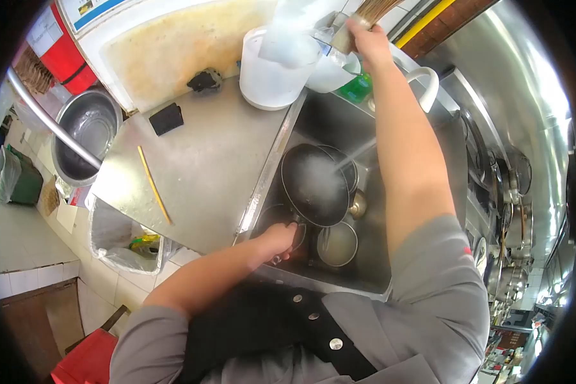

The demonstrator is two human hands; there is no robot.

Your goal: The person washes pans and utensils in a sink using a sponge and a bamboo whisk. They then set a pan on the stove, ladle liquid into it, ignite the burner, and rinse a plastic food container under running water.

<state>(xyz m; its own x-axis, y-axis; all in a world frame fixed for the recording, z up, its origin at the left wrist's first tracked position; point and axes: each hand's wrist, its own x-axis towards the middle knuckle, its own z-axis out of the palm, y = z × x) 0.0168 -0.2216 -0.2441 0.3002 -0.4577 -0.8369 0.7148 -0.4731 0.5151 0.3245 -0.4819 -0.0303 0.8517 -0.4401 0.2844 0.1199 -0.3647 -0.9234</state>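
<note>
My left hand [280, 242] is closed around the handle of a dark frying pan [294, 182], which it holds tilted over the metal sink [371, 259]. Pale, cloudy water or steam covers part of the pan's inside, where a stream of water runs in from the right. At the back of the sink, my right hand [368, 46] grips a bamboo scrubbing brush [376, 11], bristles pointing up and away. A small pot [338, 244] with cloudy liquid sits in the sink just below the pan. Beside it lies a round metal piece [358, 205], perhaps a ladle.
A white bucket [262, 80] stands behind the steel counter [205, 166]. On that counter are a yellow stick [153, 184], a black sponge-like block [166, 120] and a dark scrubber [205, 80]. A white faucet [429, 89] rises at right; a lined bin [115, 240] stands below left.
</note>
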